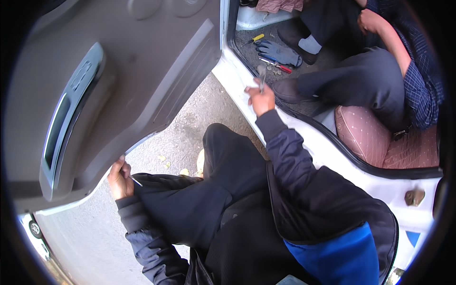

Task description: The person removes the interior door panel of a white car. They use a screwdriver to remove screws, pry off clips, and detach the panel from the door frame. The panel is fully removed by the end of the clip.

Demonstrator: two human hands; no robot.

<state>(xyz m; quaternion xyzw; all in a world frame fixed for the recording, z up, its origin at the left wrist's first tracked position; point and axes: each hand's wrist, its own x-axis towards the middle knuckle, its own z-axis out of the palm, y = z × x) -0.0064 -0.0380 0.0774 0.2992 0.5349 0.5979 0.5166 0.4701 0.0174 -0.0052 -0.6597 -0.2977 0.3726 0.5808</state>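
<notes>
And there's the slim grey tool, metal by its look [262, 78], blurred at its far end, rising from the right hand [261, 100] above the white painted door sill [230, 73]. That grip is closed around it, fingers wrapped low, probably leaving the far end free.

Over on the left, the left hand [119, 180] curls at the near edge of the brown-grey moulded door panel [142, 61], perhaps steadying it. A thin pale rod [137, 181] pokes out rightward; this grip looks closed on it, though the fingers hide most.

Beyond the sill, on the dark carpeted floor, lie a grey-and-blue fabric glove [278, 51], a yellow-handled screwdriver [258, 38] and a red-handled tool [284, 69], likely set there for easy reach. Far right, a co-worker in dark trousers [365, 76] sits by a pink quilted cushion [358, 135].
</notes>
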